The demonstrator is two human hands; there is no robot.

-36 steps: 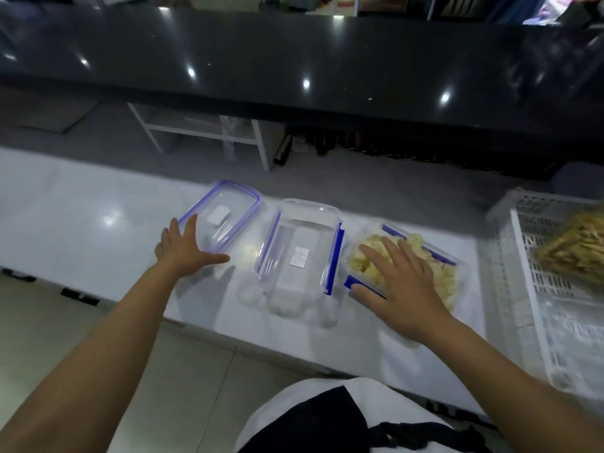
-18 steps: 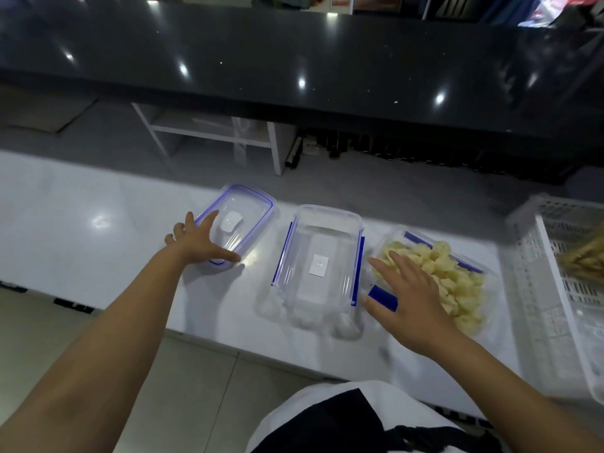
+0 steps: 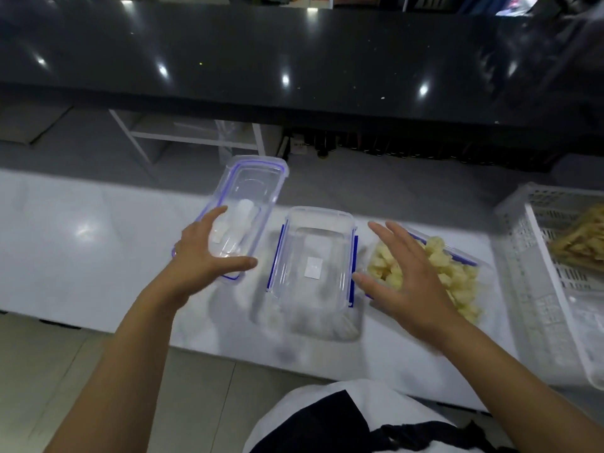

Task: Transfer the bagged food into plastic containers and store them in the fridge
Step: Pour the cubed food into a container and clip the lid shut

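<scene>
Since the earlier frames the left hand has lifted the clear lid off the white counter, gripping its near end with thumb under and fingers over, so the lid now tilts up toward the upper centre of the frame. The right hand has risen off the filled container and hovers spread and flat, holding nothing, above its left half. The empty container lies between the hands at the frame's centre.
</scene>
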